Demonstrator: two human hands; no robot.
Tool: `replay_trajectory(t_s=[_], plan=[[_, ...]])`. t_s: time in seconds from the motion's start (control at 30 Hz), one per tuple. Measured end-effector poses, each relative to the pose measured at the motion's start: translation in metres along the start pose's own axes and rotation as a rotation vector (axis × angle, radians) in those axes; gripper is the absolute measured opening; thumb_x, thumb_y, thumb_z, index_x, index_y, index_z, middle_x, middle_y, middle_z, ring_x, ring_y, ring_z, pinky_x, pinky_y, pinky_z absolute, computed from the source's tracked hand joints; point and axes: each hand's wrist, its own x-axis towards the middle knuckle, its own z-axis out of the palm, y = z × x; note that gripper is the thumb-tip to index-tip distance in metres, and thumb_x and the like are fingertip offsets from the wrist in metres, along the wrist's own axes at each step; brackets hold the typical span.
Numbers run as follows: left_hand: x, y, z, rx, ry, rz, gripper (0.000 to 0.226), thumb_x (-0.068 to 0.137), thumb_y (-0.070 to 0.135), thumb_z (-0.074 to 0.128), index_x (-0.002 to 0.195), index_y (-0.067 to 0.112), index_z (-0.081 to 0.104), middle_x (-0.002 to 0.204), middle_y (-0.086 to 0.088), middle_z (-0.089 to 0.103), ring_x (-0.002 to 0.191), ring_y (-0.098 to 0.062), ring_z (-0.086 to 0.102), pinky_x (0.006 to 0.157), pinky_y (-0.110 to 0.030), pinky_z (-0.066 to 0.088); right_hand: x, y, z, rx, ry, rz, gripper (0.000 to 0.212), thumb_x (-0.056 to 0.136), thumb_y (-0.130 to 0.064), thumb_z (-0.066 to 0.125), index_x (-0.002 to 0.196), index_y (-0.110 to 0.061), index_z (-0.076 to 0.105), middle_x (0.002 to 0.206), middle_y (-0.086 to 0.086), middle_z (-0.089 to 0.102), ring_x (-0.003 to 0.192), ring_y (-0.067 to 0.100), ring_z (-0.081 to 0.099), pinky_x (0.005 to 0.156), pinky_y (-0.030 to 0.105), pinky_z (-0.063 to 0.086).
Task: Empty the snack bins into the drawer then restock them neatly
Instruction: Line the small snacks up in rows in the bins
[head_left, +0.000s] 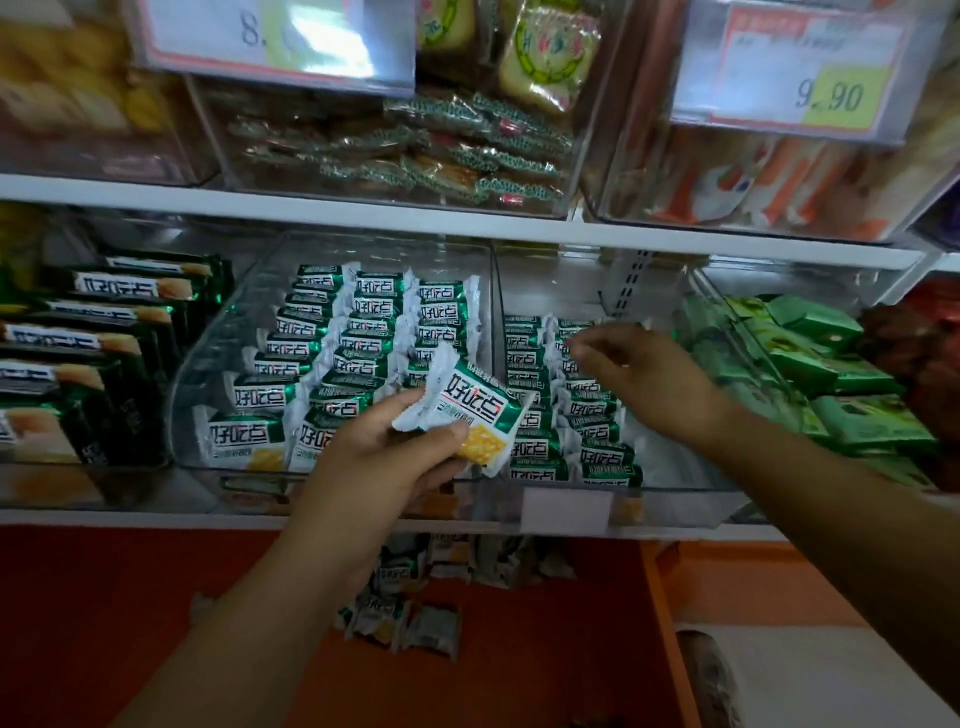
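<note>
Your left hand (384, 457) grips a crinkly white-and-green foil snack packet (462, 410) in front of two clear plastic bins. The left bin (208, 374) is filled in tidy rows and the right bin (665, 462) is partly stocked. Your right hand (639, 374) reaches in, too blurred to tell its grip. A few loose packets (405, 618) remain in the orange drawer (156, 597).
</note>
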Motion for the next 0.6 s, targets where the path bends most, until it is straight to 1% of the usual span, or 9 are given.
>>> replay_trajectory(t_s=[0.07,0.13,0.17,0.23,0.27,0.37,0.47,0.57,0.6], plan=[[-0.005,0.000,0.004,0.060,0.003,0.030,0.040,0.059,0.038,0.078,0.094,0.046,0.062,0.100,0.006,0.075,0.088,-0.017,0.074,0.088,-0.038,0.053,-0.039,-0.037,0.004,0.295,-0.167,0.032,0.038,0.093,-0.044,0.051,0.125,-0.027,0.061,0.113,-0.016,0.064,0.102,0.000,0.061,0.088,0.021,0.048],[-0.009,-0.001,0.011,0.140,0.000,0.078,0.022,0.071,0.036,0.080,0.079,0.052,0.066,0.090,0.012,0.076,0.084,-0.011,0.073,0.080,-0.030,0.055,-0.061,-0.055,0.008,0.387,-0.242,0.021,0.035,0.091,-0.038,0.055,0.125,-0.031,0.059,0.116,-0.017,0.063,0.102,-0.003,0.061,0.086,0.015,0.051],[-0.010,-0.002,0.015,0.183,-0.014,0.109,0.025,0.078,0.033,0.078,0.073,0.055,0.067,0.088,0.013,0.076,0.081,-0.008,0.072,0.073,-0.023,0.055,-0.065,-0.059,0.010,0.391,-0.258,0.014,0.030,0.090,-0.033,0.059,0.120,-0.032,0.060,0.113,-0.013,0.065,0.097,-0.001,0.063,0.083,0.017,0.053],[-0.010,-0.005,0.022,0.275,-0.017,0.185,0.027,0.084,0.029,0.074,0.080,0.055,0.067,0.093,0.017,0.074,0.082,-0.001,0.068,0.065,-0.011,0.051,-0.065,-0.062,0.009,0.359,-0.262,0.033,0.019,0.088,-0.028,0.066,0.107,-0.028,0.068,0.100,-0.003,0.071,0.085,0.008,0.065,0.076,0.026,0.054],[-0.008,-0.008,0.023,0.349,0.001,0.231,0.026,0.084,0.031,0.073,0.094,0.054,0.064,0.102,0.022,0.069,0.088,0.004,0.065,0.070,-0.011,0.050,-0.062,-0.060,0.004,0.317,-0.248,0.047,0.017,0.086,-0.028,0.069,0.103,-0.025,0.070,0.095,-0.002,0.070,0.081,0.011,0.064,0.073,0.027,0.052],[0.004,-0.019,0.020,0.688,0.076,0.374,0.054,0.084,0.041,0.070,0.135,0.039,0.051,0.126,0.019,0.053,0.114,-0.001,0.050,0.096,-0.028,0.044,-0.039,-0.032,-0.028,0.046,-0.122,0.074,0.018,0.085,-0.035,0.070,0.098,-0.022,0.068,0.090,-0.004,0.065,0.078,0.013,0.060,0.066,0.019,0.044],[0.012,-0.026,0.017,0.737,0.040,0.344,0.063,0.087,0.043,0.066,0.144,0.034,0.042,0.139,0.015,0.047,0.116,-0.004,0.049,0.099,-0.031,0.044,0.001,0.007,-0.067,-0.451,-0.052,0.090,0.031,0.085,-0.034,0.071,0.109,-0.016,0.066,0.105,0.004,0.066,0.093,0.021,0.060,0.076,0.027,0.042],[0.018,-0.035,0.020,0.853,0.007,0.364,0.061,0.090,0.045,0.063,0.146,0.038,0.038,0.142,0.015,0.045,0.110,-0.004,0.054,0.099,-0.035,0.048,0.037,0.040,-0.072,-0.705,-0.187,0.110,0.032,0.090,-0.027,0.065,0.115,-0.006,0.064,0.119,0.014,0.063,0.106,0.027,0.058,0.083,0.026,0.039],[0.020,-0.038,0.021,0.869,0.023,0.389,0.060,0.091,0.045,0.062,0.146,0.039,0.038,0.142,0.015,0.046,0.106,-0.003,0.055,0.099,-0.034,0.048,0.044,0.048,-0.067,-0.767,-0.251,0.125,0.036,0.094,-0.026,0.059,0.123,-0.005,0.060,0.129,0.015,0.058,0.117,0.025,0.054,0.091,0.027,0.038]])
